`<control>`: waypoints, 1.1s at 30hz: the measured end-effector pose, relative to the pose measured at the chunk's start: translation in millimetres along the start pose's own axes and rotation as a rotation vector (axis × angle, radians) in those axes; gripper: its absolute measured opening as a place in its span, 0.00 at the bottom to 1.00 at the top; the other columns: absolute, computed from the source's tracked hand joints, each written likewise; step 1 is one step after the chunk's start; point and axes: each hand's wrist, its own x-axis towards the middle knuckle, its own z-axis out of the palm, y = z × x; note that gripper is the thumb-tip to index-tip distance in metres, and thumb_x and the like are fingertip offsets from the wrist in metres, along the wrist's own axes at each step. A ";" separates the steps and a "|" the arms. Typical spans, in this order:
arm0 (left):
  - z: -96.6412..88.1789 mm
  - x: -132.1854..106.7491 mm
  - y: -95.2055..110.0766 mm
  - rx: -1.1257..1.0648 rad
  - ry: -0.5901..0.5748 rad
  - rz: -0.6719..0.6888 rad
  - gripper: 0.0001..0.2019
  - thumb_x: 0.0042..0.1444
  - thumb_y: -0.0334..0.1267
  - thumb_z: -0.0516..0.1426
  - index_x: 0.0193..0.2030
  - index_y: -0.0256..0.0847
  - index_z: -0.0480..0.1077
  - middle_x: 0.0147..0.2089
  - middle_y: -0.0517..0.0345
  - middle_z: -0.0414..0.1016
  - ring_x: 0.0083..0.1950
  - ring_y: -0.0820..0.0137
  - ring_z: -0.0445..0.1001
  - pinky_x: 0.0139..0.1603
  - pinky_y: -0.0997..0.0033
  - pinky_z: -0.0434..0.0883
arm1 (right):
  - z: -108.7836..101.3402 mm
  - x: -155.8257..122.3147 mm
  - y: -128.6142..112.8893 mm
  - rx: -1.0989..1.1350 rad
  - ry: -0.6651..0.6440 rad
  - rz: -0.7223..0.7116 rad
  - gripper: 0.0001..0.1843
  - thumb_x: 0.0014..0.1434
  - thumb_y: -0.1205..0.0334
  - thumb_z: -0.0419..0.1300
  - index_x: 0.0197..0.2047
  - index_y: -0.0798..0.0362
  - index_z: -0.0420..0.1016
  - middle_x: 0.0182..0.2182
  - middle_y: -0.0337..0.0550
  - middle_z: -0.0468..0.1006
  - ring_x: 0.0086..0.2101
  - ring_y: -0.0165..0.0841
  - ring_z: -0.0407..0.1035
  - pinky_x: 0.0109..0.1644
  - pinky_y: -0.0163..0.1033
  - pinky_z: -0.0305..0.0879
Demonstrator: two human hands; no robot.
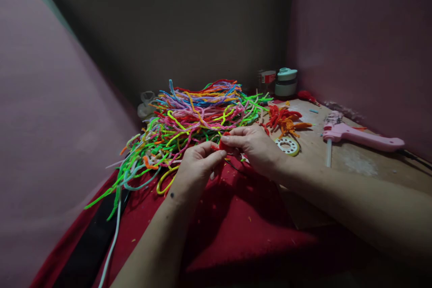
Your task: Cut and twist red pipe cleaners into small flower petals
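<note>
Both hands meet in front of a big heap of coloured pipe cleaners (199, 119). A red pipe cleaner (222, 144) runs between the fingertips of my left hand (200, 159) and my right hand (251, 146). Each hand is closed, thumb against fingers, in a pinch on it. Its full shape is partly hidden by the fingers. To the right of my right hand lie bent red pieces (283, 116) and orange pieces (290, 127) of pipe cleaner. Just beyond my right wrist is a tape roll (287, 146) with a white, holed core.
A pink hot glue gun (364, 137) rests on the brown board (361, 166) at right, its cord trailing off. A mint-lidded container (286, 82) stands at the back. Red cloth (236, 229) covers the front, and a white cable (113, 245) hangs at left. Walls close in on both sides.
</note>
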 end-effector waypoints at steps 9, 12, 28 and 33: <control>0.0 -2.2 1.1 0.017 -0.006 -0.012 0.09 0.48 0.38 0.59 0.23 0.37 0.67 0.17 0.65 0.63 0.17 0.80 0.57 0.19 0.77 0.55 | -1.3 2.7 4.4 0.085 -0.065 0.003 0.13 0.49 0.60 0.62 0.19 0.57 0.69 0.16 0.36 0.66 0.18 0.23 0.57 0.23 0.33 0.52; 4.6 -3.3 2.1 0.132 0.030 0.048 0.08 0.48 0.38 0.59 0.25 0.37 0.67 0.17 0.65 0.62 0.18 0.79 0.57 0.20 0.78 0.55 | -1.7 4.4 3.1 0.132 -0.003 0.057 0.13 0.48 0.62 0.62 0.16 0.57 0.68 0.14 0.36 0.66 0.16 0.23 0.55 0.21 0.33 0.49; -0.3 -2.2 0.7 -0.047 0.015 0.028 0.10 0.50 0.41 0.59 0.25 0.35 0.68 0.16 0.65 0.62 0.16 0.81 0.56 0.18 0.78 0.53 | -5.9 6.6 6.6 0.222 -0.136 0.069 0.10 0.40 0.67 0.68 0.27 0.59 0.73 0.20 0.37 0.70 0.21 0.24 0.60 0.26 0.33 0.55; -0.6 -2.4 -0.1 -0.006 -0.013 0.028 0.10 0.51 0.40 0.58 0.25 0.36 0.67 0.17 0.65 0.63 0.17 0.80 0.57 0.20 0.78 0.56 | -6.4 7.4 3.6 0.207 -0.096 0.038 0.08 0.44 0.63 0.66 0.24 0.59 0.73 0.18 0.36 0.68 0.20 0.23 0.59 0.25 0.32 0.54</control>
